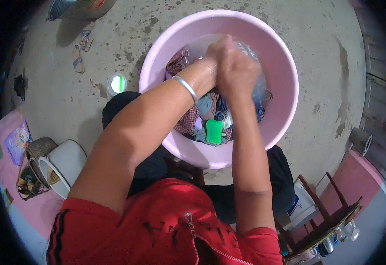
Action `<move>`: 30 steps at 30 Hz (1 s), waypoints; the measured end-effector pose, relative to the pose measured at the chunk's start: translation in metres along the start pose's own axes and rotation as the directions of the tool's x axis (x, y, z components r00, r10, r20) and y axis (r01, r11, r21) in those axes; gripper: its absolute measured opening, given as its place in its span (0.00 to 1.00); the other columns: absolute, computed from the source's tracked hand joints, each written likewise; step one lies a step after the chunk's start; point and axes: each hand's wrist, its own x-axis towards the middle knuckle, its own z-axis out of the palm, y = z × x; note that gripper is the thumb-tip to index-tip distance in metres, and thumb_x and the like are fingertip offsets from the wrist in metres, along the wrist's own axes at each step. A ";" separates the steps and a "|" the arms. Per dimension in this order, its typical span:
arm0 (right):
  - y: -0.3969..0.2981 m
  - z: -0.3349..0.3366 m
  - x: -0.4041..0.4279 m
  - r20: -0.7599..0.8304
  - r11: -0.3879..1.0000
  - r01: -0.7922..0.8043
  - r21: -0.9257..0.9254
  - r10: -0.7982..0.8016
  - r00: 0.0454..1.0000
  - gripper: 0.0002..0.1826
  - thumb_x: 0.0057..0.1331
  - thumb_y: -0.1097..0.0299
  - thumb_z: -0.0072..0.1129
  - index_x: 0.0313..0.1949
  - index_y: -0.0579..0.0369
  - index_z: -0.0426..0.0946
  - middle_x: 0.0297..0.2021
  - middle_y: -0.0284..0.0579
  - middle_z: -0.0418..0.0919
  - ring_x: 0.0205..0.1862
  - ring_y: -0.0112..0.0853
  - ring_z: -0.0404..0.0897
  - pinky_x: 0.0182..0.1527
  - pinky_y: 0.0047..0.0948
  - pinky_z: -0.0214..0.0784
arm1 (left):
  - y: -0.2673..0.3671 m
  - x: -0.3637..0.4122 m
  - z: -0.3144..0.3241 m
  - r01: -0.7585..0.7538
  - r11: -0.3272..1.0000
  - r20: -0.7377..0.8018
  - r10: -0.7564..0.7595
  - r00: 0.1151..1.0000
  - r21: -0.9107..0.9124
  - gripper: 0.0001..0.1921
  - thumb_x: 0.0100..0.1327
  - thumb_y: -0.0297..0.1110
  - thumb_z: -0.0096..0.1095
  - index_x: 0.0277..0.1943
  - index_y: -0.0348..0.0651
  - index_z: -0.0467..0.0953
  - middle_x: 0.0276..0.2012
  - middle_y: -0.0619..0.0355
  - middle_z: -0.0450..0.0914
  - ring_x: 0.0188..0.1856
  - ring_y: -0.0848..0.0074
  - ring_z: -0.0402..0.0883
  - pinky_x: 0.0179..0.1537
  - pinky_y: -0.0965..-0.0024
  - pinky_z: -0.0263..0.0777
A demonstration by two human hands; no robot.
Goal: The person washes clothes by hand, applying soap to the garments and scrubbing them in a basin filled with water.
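A large pink plastic basin (283, 112) on the floor before me holds cloudy water and a heap of wet clothes (188, 120), some of them checked. Over its middle, my left hand (213, 63) and my right hand (239, 73) are pressed together, both blurred and with fingers curled. Whether cloth is between them is hidden. A silver bangle (187, 87) circles my left wrist. On the clothes at the basin's near side lies a green bar, apparently of soap (214, 132). Bluish, see-through material (260, 87) shows beside my right hand.
A small round tub (116, 84) with white contents stands left of the basin. A metal bucket (80, 8) and sandals (80, 53) are farther left. A white bucket (68, 159) and a basket (30, 182) sit lower left; a wooden stool or rack (325, 225) is lower right.
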 end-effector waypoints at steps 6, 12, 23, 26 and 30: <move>0.000 0.015 0.009 -0.182 0.988 -0.096 0.119 0.117 0.976 0.24 0.71 0.57 0.39 0.24 0.60 0.77 0.18 0.55 0.75 0.20 0.49 0.75 0.27 0.45 0.66 | 0.006 0.008 -0.014 -0.061 0.988 0.069 0.052 0.996 0.141 0.14 0.64 0.42 0.51 0.34 0.39 0.72 0.29 0.57 0.74 0.31 0.71 0.73 0.34 0.63 0.69; 0.080 0.003 0.018 -0.069 0.903 -0.425 0.057 0.428 0.901 0.30 0.71 0.53 0.33 0.26 0.66 0.75 0.22 0.60 0.77 0.28 0.54 0.76 0.35 0.49 0.65 | 0.000 -0.019 0.020 0.099 0.968 0.250 -0.157 0.956 0.228 0.13 0.63 0.43 0.57 0.31 0.42 0.71 0.27 0.61 0.74 0.27 0.77 0.73 0.28 0.73 0.69; 0.125 0.004 -0.079 0.497 0.523 -0.559 0.643 0.270 0.824 0.13 0.67 0.60 0.55 0.31 0.56 0.74 0.27 0.31 0.75 0.30 0.21 0.70 0.34 0.23 0.62 | 0.023 -0.016 0.022 -0.382 0.527 0.378 0.121 0.918 0.759 0.11 0.56 0.37 0.69 0.32 0.40 0.75 0.26 0.63 0.76 0.27 0.86 0.72 0.27 0.81 0.66; 0.138 0.010 -0.086 0.196 0.458 -0.531 0.713 0.597 0.778 0.09 0.64 0.64 0.60 0.31 0.55 0.74 0.30 0.34 0.74 0.33 0.21 0.70 0.38 0.22 0.63 | 0.016 -0.007 0.021 -0.452 0.483 0.382 0.242 0.892 0.750 0.11 0.59 0.36 0.66 0.35 0.40 0.72 0.26 0.63 0.74 0.27 0.85 0.71 0.27 0.79 0.65; 0.132 -0.003 -0.055 0.107 0.454 -0.432 0.779 0.584 0.805 0.06 0.66 0.67 0.55 0.36 0.56 0.72 0.29 0.34 0.73 0.31 0.21 0.71 0.35 0.20 0.65 | 0.008 0.002 0.017 -0.457 0.540 0.266 0.396 0.879 0.707 0.11 0.61 0.36 0.63 0.37 0.40 0.70 0.27 0.61 0.72 0.28 0.84 0.70 0.27 0.78 0.64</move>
